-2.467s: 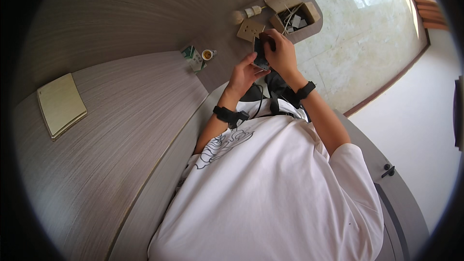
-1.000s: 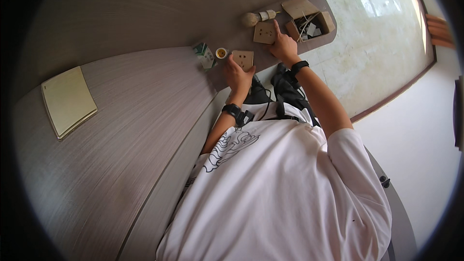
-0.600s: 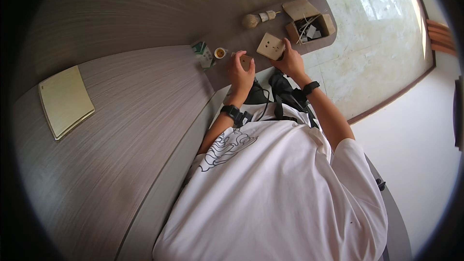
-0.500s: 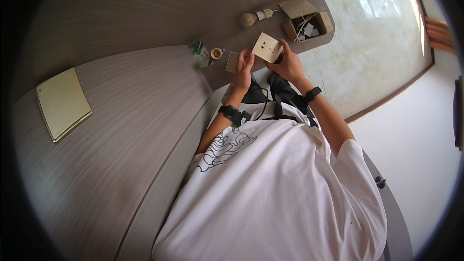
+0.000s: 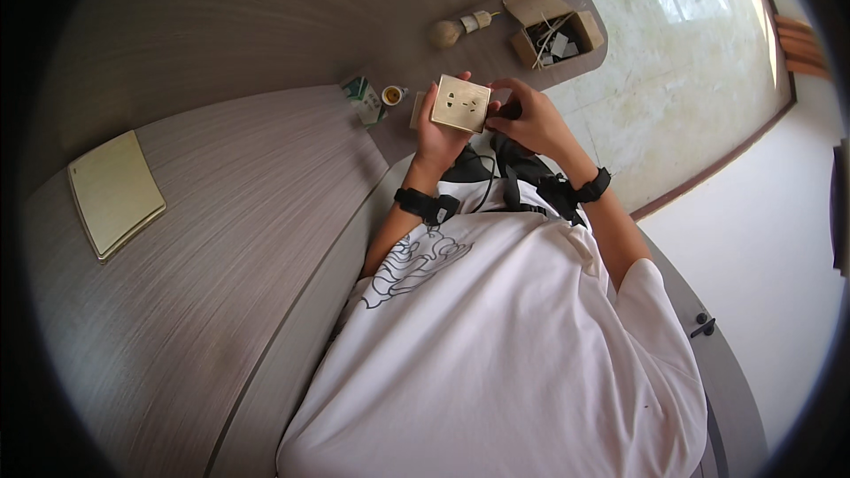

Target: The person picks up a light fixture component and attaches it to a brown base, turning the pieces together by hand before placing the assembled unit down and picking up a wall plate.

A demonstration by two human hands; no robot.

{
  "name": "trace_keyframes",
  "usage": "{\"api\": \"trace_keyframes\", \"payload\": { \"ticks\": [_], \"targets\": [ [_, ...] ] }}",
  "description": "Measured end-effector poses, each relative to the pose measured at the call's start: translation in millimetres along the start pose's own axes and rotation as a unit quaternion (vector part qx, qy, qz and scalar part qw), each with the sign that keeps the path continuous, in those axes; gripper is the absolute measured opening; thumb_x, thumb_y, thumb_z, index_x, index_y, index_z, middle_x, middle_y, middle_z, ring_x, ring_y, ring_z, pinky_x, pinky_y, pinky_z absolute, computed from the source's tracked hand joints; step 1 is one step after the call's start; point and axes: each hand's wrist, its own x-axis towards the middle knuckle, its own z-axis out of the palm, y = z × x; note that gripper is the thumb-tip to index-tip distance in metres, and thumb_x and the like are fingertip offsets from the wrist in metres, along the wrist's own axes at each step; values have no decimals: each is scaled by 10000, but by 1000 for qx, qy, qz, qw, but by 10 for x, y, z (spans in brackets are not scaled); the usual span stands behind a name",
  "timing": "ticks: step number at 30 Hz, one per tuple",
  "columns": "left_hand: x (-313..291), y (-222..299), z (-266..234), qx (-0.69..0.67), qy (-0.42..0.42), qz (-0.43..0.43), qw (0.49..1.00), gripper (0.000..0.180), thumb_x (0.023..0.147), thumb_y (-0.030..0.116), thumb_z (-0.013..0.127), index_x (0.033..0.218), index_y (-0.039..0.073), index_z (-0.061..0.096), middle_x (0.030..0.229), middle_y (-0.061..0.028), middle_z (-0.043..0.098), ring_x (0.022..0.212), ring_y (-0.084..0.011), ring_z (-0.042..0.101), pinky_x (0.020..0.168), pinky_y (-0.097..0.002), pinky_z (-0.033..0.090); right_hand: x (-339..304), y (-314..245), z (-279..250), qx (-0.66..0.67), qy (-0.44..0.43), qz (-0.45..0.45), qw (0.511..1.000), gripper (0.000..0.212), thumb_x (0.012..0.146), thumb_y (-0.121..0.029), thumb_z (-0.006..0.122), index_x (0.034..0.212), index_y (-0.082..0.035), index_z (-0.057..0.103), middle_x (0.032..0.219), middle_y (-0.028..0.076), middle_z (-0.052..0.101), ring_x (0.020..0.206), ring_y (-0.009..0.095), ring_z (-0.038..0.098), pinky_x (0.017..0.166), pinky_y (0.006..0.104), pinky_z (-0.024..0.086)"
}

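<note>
A square gold-beige wall socket plate (image 5: 462,104) rests in my left hand (image 5: 437,142), its slotted face turned up toward me. The left fingers wrap around its left side and far edge. At the plate's right edge is my right hand (image 5: 538,124), thumb and fingers curled toward each other. Something dark shows between those fingers, too shaded to name. A second beige plate (image 5: 414,111) lies on the desk, mostly hidden behind my left hand.
An open cardboard box (image 5: 580,34) holds cables and small white pieces. Near it lies a bulb-shaped object (image 5: 445,33) with a pale neck. A small cup (image 5: 392,96) stands beside a green-and-white box (image 5: 363,99). A cream notebook (image 5: 117,195) lies far left.
The socket plate has moved left and slightly nearer, from my right hand's grip into my left hand. My right hand has come off its face to the right edge.
</note>
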Motion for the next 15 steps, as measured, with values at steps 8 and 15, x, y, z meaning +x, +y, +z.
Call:
{"api": "trace_keyframes", "payload": {
  "ticks": [8,15],
  "targets": [
    [71,-128,113,-3,18,-37,999,578,1075,539,379,1481,138,468,1434,-92,561,1315,-293,552,1094,-473,448,248,-119,332,-20,168,-171,971,321,797,-31,687,1116,-28,657,1101,156,693,1005,327,702,891,394,559],
    [-48,43,404,46,-149,-20,988,546,1108,484,316,1526,157,445,1476,-88,534,1386,-237,493,1159,-427,392,11,-185,496,-66,39,-279,957,353,735,-41,735,1080,-73,668,1105,130,624,1063,359,644,874,450,552]
  ]
}}
